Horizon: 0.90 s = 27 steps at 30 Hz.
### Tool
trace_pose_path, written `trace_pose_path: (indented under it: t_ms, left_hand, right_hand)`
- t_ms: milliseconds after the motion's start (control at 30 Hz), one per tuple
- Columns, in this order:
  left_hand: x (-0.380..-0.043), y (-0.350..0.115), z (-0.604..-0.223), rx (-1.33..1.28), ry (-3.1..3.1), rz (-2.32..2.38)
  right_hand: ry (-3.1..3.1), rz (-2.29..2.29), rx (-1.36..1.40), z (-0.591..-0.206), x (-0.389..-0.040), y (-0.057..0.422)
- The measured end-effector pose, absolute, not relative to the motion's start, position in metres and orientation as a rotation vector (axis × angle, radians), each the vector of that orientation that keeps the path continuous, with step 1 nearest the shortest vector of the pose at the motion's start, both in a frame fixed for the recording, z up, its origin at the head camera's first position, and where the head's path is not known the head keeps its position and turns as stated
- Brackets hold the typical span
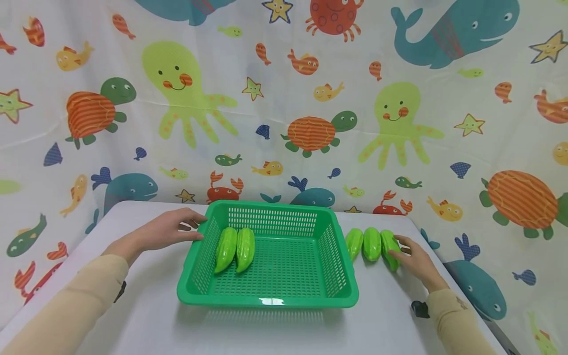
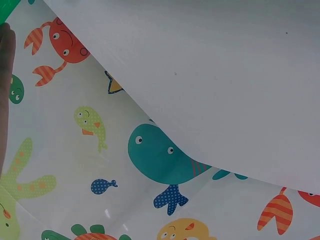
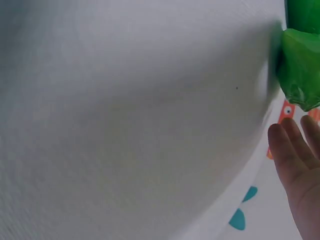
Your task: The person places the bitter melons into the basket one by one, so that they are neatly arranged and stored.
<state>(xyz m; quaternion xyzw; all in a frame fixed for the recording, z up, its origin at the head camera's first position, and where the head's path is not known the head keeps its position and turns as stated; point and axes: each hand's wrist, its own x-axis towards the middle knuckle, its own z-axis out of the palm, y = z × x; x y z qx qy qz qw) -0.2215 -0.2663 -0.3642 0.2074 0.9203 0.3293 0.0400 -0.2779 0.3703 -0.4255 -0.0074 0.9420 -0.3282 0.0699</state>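
A green plastic basket (image 1: 266, 300) stands on the white table, with two glossy green bitter melons (image 1: 226, 250) side by side in its left part. My left hand (image 1: 170, 229) is at the basket's left rim, thumb and fingers spread and holding nothing; only a sliver of its finger (image 2: 6, 90) shows in the left wrist view. Three more bitter melons (image 1: 372, 244) lie in a row right of the basket. Around the rightmost bitter melon (image 1: 389, 249) my right hand (image 1: 414, 259) has its thumb and fingers apart. In the right wrist view, relaxed fingertips (image 3: 287, 145) are just short of that melon's end.
The white table (image 1: 310, 333) extends in front of the basket and to both sides. Behind it hangs a white curtain (image 1: 275, 64) printed with sea animals, which also runs down past the table's left and right edges.
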Motion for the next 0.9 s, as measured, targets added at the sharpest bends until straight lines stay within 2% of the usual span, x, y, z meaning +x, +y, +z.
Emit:
trace_pose_path:
  t_ms: [900]
  left_hand:
    - [-0.221, -0.266, -0.365, 0.638, 2.824, 1.008]
  right_hand:
    - [2.720, -1.059, -0.005, -0.433, -0.291, 0.371]
